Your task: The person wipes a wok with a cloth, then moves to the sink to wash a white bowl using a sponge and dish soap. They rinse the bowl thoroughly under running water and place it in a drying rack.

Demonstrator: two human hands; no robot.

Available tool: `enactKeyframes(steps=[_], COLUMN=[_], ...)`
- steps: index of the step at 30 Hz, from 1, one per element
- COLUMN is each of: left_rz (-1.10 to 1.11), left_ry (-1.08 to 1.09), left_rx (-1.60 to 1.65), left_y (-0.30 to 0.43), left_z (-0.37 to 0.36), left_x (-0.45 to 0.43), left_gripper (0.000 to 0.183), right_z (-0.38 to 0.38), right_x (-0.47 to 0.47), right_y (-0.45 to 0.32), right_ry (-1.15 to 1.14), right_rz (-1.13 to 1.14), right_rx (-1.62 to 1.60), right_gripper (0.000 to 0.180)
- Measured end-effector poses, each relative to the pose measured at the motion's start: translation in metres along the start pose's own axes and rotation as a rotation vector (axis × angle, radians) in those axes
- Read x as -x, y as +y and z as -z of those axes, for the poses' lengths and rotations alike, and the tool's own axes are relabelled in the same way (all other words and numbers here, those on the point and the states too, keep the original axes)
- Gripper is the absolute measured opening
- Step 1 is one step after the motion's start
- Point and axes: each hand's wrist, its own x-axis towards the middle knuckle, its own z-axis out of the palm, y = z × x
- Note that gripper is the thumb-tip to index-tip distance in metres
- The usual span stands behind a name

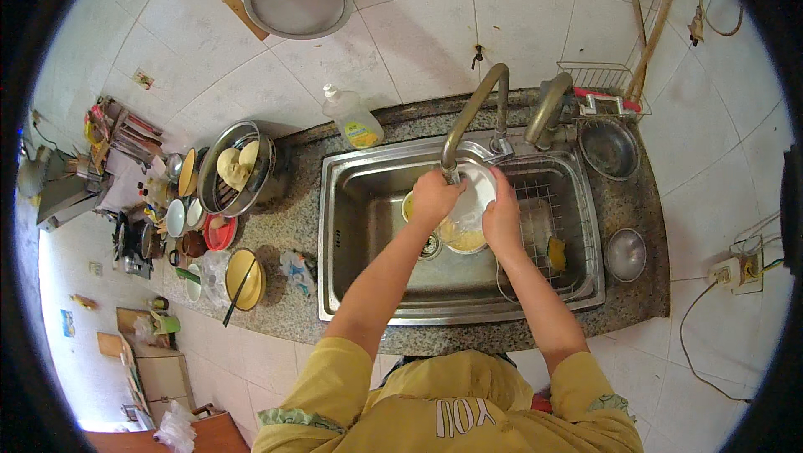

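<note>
A white bowl is tilted over the sink, just below the tip of the tall faucet. My right hand grips its right rim. At the bowl's left side, my left hand is right by the faucet outlet; whether its fingers grip the rim or only touch it is hidden. Under the white bowl, another bowl with pale yellowish contents shows in the sink basin. Behind my left hand a yellow-lined bowl is mostly covered.
A wire rack with a yellow sponge occupies the sink's right side. Metal bowls stand right of it. Behind is a detergent bottle. Leftward are a steamer pot with buns and a yellow bowl with chopsticks.
</note>
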Motion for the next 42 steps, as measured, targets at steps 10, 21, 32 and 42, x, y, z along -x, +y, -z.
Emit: enactKeyframes(steps=[10,21,32,42], left_rz=[0.276,-0.667,0.474,0.310], left_ry=[-0.057,0.169,-0.766,0.174], left_rx=[0.631,-0.019,1.524,0.643], left_y=[-0.008,0.002,-0.039,-0.072], left_z=[-0.031,-0.012,-0.026,-0.026], left_x=[0.012,0.003,0.017,0.038], left_gripper=[0.023,0.034,0.030,0.030], right_z=[-0.018,-0.013,-0.034,-0.034], right_x=[0.003,-0.007,-0.008,-0.076], right_y=[0.019,0.030,0.046,0.083], right_ry=[0.124,-0.197,-0.061,-0.157], right_rz=[0.125,0.016,-0.465,-0.794], right_rx=[-0.055,0.213,-0.876,-1.323], right_gripper=[0.056,0.046,0.057,0.015])
